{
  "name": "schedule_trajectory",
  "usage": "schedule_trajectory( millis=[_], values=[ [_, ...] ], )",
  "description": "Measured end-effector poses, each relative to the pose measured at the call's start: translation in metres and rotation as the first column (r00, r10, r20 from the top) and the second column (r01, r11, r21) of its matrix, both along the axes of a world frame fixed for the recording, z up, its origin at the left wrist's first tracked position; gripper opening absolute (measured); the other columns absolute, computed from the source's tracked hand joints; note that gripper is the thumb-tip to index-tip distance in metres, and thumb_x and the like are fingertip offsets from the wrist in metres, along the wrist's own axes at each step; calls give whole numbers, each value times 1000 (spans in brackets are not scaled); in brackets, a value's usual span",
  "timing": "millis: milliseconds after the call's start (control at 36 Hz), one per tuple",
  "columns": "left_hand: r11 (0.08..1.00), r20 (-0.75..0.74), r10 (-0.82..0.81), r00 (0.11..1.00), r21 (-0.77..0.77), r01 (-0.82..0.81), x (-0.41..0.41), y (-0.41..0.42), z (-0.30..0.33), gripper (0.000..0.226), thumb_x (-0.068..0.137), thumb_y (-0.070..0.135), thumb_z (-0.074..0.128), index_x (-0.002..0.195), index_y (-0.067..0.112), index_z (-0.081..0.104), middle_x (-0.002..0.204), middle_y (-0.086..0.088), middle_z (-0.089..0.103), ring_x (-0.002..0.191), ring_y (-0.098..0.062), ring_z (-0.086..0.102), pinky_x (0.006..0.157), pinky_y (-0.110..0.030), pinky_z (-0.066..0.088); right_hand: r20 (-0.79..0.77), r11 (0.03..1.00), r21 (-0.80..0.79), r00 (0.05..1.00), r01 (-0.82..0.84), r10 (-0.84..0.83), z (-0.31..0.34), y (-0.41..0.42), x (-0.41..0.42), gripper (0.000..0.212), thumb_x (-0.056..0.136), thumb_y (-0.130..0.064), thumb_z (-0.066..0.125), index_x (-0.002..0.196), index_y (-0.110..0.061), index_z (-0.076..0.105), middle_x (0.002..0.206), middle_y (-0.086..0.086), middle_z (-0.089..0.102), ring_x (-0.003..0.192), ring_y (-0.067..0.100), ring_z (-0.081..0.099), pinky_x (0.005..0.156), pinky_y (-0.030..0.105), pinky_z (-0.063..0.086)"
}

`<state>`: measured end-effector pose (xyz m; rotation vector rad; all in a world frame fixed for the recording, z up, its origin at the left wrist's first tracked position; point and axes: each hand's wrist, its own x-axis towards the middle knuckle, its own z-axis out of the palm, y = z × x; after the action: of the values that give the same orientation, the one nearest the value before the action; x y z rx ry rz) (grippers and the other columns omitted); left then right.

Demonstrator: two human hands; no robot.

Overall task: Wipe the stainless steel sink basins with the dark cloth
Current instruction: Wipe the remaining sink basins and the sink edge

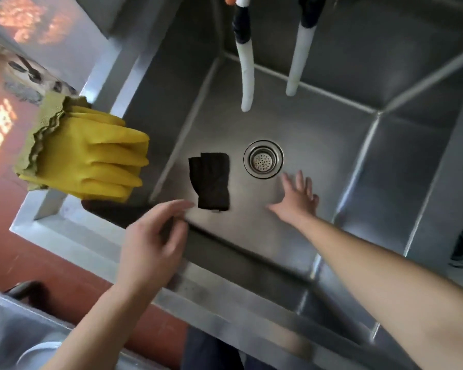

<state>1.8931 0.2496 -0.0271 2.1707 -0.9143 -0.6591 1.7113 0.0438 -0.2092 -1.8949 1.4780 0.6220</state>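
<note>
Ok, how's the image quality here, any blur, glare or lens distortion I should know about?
Head view: the left hand is motion-blurred, the right hand slightly less. The folded dark cloth and round steel drain strainer are fairly sharp. Wide-angle distortion splays the stainless steel sink basin's walls. Soft glare sits on the floor beside the drain, and the orange wall at far left is overexposed.

A red-brown floor is seen below and to the left of the steel unit. Patches of bright, dappled light are cast on a pale surface at upper left. Yellow rubber gloves are draped over the left rim. Two white hoses with dark wrapping hang from above. A grey container is seen at lower left.
</note>
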Motion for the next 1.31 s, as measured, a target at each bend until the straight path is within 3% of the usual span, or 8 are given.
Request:
schedule_trajectory(
  millis=[83,194,361,611,861,1028,1194,1306],
  values=[
    [949,-190,-75,979,287,128,-13,-51,-29,32,82,33,54,110,42,69,94,27,70,90,2,66,75,-9,46,-45,997,-11,996,77,-78,0,-14,-22,106,78,-52,76,156,-38,6,165,-1,-17,152,28,-10,119,56,12],
    [815,-371,140,918,569,105,-16,-112,-103,71,87,26,61,152,32,34,147,-8,47,126,-29,52,105,-37,45,-78,992,-11,989,125,-126,-5,-17,-38,110,75,-52,78,156,-39,5,165,-3,-17,152,27,-9,120,55,13],
    [650,-247,297,922,760,-6,-3,-152,-192,81,96,34,49,158,36,-4,167,-6,-6,152,-36,7,122,-49,12,-86,988,-40,985,149,-152,-17,-11,-36,117,73,-52,78,153,-46,-7,163,-6,-24,152,23,-14,118,58,7],
    [733,115,2,993,676,-80,-11,-141,-250,77,91,57,33,157,38,-1,167,0,-7,149,-46,-5,116,-65,10,-129,973,-48,964,228,-232,-39,-9,-33,121,71,-63,75,150,-51,-16,161,-10,-27,150,27,-22,115,65,2],
    [836,283,-214,935,548,26,80,-288,-263,63,101,57,29,158,36,13,168,0,-1,153,-34,-6,119,-62,-3,-58,959,-133,964,252,-261,-44,-7,-32,121,71,-55,79,150,-50,-12,164,-8,-21,151,28,-18,116,63,5],
    [807,376,-542,752,482,341,46,-311,-262,66,93,61,33,155,39,26,166,6,15,153,-35,1,119,-58,5,-37,962,-102,966,251,-256,-44,-8,-36,123,67,-58,80,151,-51,-10,164,-7,-21,150,27,-20,119,60,5],
    [356,470,-869,155,378,855,-5,-261,-271,58,95,54,45,150,35,41,161,4,30,151,-39,14,116,-58,20,-43,965,-98,968,243,-248,-44,-7,-36,123,71,-59,77,149,-50,-18,161,-7,-28,149,28,-25,117,60,0],
    [285,469,-878,93,355,890,4,-269,-269,48,101,43,37,149,39,41,162,7,29,152,-34,16,119,-54,20,-26,961,-100,965,258,-262,-45,-5,-35,122,73,-57,76,148,-51,-20,160,-7,-32,146,27,-30,119,59,-3]
  ],
)
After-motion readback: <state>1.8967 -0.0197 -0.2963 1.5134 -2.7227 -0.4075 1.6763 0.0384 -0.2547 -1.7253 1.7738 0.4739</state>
